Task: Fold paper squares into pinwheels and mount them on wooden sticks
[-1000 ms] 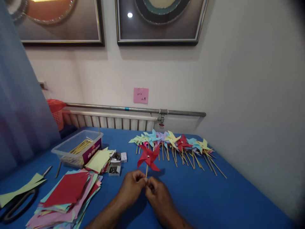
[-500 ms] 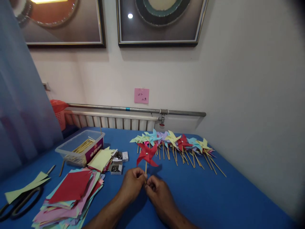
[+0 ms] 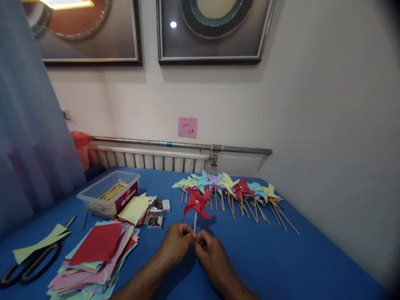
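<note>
"Grips?"

"Left grip (image 3: 176,243), right grip (image 3: 214,252): both closed, pinching the lower stick (image 3: 195,221); its very end is hard to make out behind the fingertips."

"Item?"

"Red pinwheel (image 3: 197,202), just below frame centre. Probably light; vanes soft, easily creased; stick stiff. Take by stick."

"Changes, half a second?"

"Hold unchanged; scene shifted slightly rightward in frame."

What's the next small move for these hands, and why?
Probably lay the red pinwheel beside the other pinwheels: its folded blades already meet at a shiny centre pin, as on several of those, with left hand and right hand at its stick's lower end.
</note>
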`<state>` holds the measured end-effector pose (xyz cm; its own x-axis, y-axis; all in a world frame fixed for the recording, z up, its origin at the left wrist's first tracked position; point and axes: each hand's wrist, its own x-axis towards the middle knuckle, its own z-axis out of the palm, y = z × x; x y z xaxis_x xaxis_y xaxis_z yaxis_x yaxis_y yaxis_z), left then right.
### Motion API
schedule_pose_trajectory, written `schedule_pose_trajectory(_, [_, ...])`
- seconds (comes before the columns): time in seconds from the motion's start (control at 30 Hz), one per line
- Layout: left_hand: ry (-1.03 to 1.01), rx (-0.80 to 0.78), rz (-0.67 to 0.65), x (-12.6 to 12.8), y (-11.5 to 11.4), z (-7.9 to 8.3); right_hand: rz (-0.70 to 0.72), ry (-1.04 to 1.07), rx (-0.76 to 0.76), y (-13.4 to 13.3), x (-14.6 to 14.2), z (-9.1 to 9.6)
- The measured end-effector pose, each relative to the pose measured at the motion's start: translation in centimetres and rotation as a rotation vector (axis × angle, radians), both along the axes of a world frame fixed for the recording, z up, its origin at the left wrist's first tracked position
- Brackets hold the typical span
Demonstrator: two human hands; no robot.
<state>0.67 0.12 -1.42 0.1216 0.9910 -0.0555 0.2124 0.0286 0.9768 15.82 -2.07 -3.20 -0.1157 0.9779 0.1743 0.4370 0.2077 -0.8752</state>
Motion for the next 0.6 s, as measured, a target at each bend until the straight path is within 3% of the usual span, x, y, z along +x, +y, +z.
schedule_pose_trajectory(0.33, [0.021, 0.032, 0.057, 0.21, 0.03, -0.65, -0.001, -0.011, 0.012, 0.09, -0.03, -0.33])
schedule_pose_trajectory(0.6, [0.027, 0.046, 0.05, 0.08, -0.11, -0.19, 0.013, 0.046, -0.017, -0.09, 0.04, -0.12])
